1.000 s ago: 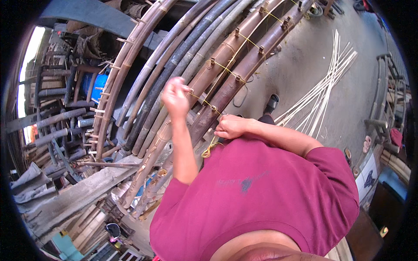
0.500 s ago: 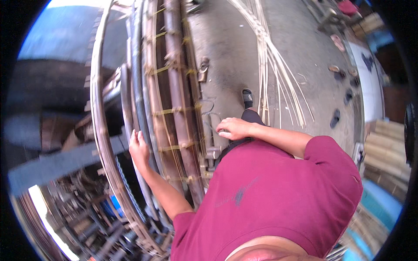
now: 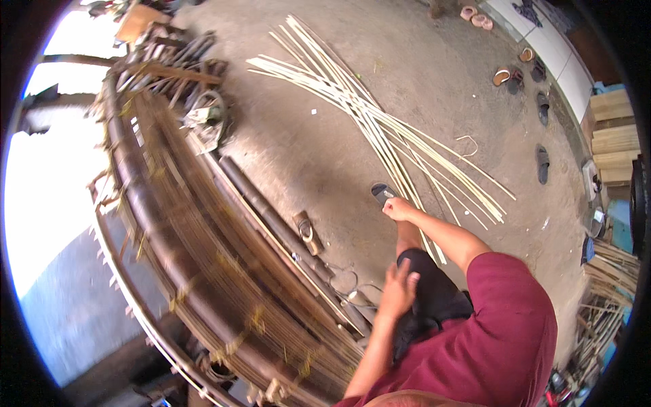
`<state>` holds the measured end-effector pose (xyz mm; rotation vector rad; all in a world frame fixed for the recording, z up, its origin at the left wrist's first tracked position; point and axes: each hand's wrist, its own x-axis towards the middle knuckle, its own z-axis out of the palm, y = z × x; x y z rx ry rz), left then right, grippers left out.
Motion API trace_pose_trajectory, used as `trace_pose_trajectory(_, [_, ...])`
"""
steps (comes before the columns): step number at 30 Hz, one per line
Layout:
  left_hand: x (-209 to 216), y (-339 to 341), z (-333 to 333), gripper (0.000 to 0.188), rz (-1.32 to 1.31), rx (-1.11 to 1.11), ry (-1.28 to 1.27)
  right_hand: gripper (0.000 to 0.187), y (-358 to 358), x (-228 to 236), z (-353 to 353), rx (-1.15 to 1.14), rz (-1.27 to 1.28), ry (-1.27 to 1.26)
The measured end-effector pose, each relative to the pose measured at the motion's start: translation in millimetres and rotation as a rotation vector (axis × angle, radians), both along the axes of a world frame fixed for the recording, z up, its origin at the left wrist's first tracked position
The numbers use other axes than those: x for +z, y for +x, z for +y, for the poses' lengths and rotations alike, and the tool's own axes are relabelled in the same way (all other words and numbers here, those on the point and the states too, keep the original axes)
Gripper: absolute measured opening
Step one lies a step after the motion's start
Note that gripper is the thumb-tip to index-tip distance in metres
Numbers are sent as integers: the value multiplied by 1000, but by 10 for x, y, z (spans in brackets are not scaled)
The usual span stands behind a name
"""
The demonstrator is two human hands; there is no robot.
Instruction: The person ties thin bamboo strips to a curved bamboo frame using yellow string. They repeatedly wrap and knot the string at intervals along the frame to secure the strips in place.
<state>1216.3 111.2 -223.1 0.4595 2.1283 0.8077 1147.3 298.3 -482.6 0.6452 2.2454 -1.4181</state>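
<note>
My left hand [image 3: 400, 290] hangs in front of my dark shorts, slightly blurred, with its fingers apart and nothing in it. Farther ahead, my right hand [image 3: 399, 209] is closed in a loose fist above my sandalled foot, and I see nothing in it. Long pale strips [image 3: 352, 105], which look like split bamboo, lie crossed on the concrete floor. Their near ends fan out beside and beyond my right hand, apparently without contact. Left of my left hand runs a long structure of dark poles and thin slats [image 3: 203, 264], bound with yellowish ties.
A brown pole [image 3: 261, 203] lies along the structure's right side, near a short cut tube [image 3: 307, 232]. Short lengths of wood [image 3: 176, 57] are heaped at the far left. Several loose sandals [image 3: 542, 163] lie along the right wall. Bundled sticks [image 3: 603, 325] stand at the near right.
My view has swung toward the floor strips. My left hand has come away from the poles to in front of my body. My right hand has moved forward and closed more.
</note>
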Motion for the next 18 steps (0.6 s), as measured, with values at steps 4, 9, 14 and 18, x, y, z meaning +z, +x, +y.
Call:
trace_pose_trajectory(4, [-1079,-203,644,52,-233,-110,-176,32,-923,-1343,699,-65,-334,228])
trace_pose_trajectory(9, [-1600,-866,1105,49,-164,13,-250,38,-2074,-2704,1252,-161,-539,353])
trace_pose_trajectory(14, [-1744,-1298,1428,49,-248,30,-305,37,-2303,-3495,1455,-210,-555,449])
trace_pose_trajectory(18, [-1627,-1441,1548,49,-291,38,-324,32,-2197,-3623,1417,-187,-393,525])
